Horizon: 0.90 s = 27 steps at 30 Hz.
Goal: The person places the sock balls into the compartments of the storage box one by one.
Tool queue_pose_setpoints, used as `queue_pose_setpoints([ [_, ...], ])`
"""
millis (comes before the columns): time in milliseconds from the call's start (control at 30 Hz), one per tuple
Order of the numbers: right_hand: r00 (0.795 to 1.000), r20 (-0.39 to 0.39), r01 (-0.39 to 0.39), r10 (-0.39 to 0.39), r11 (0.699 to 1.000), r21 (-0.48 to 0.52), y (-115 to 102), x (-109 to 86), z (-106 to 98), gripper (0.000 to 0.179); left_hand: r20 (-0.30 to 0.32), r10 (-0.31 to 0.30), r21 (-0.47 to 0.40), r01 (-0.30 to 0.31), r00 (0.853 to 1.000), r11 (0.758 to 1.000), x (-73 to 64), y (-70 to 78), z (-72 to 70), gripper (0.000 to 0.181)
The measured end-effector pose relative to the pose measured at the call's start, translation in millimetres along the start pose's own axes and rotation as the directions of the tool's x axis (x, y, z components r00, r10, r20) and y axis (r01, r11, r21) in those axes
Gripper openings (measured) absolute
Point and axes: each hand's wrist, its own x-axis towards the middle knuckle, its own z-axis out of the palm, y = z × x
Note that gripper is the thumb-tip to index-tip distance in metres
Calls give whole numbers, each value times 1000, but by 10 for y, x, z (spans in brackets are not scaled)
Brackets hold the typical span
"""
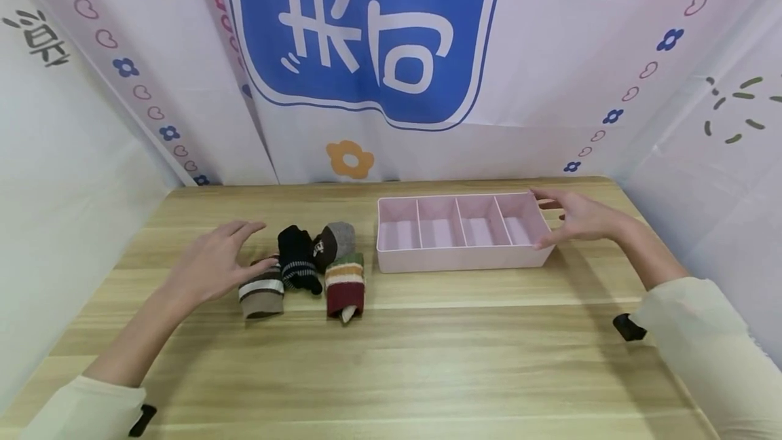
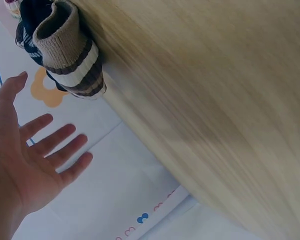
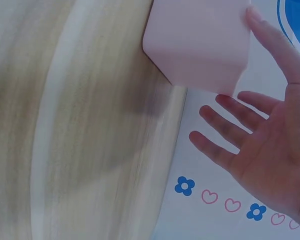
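My left hand [image 1: 210,260] hovers with fingers spread beside a rolled brown, white and tan striped sock [image 1: 263,296]. The left wrist view shows that sock [image 2: 70,55] with its ribbed cuff toward the camera, apart from my palm [image 2: 25,165]. Bunched with it are a black sock [image 1: 296,257], a grey and dark brown sock [image 1: 337,240], and a sock with green, yellow, white and maroon bands [image 1: 345,284]. My right hand [image 1: 580,216] is at the right end of a pink four-section box, thumb and fingertips right at its corners; its fingers [image 3: 220,152] are spread in the right wrist view.
The pink box [image 1: 458,259] stands right of the socks, and no items show in its compartments. A wooden table [image 1: 427,358] lies under everything. White printed cloth [image 1: 550,87] hangs behind and at both sides. Black bands show at both sleeve cuffs [image 1: 629,326].
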Motion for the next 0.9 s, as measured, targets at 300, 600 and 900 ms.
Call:
queue_pose_setpoints([
  [300,998,51,-22,22,1000,1,-4,19,-35,110,148,79,-216,-46,986,975,-41,-123,59,82],
  [600,998,59,-43,34,988,150,66,11,4,107,167,246,-336,-180,955,925,-86,-243,155,98],
  [900,998,47,-53,44,974,219,108,1,39,106,185,262,-354,-184,947,917,-99,-231,175,100],
])
